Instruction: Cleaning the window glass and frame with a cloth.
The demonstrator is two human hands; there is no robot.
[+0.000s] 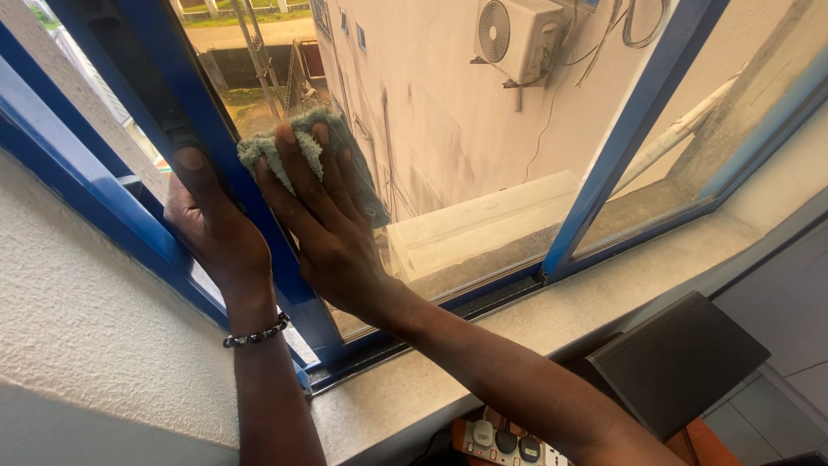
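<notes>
The cloth (345, 164) under the right hand (332, 233) is soft, fuzzy fabric, grey-green and matt. The window frame (604, 173) looks like painted metal, blue with a slight sheen, smooth along its bars. The glass (457, 155) is clear but dusty and streaked. The wall (78, 319) on the near left is rough, grainy plaster, white and matt. The sill (604, 293) looks like speckled stone, smooth and dull. A bracelet (255, 335) of glossy dark beads sits on the left wrist. The dark panel (681, 362) at near right is smooth and matt.
</notes>
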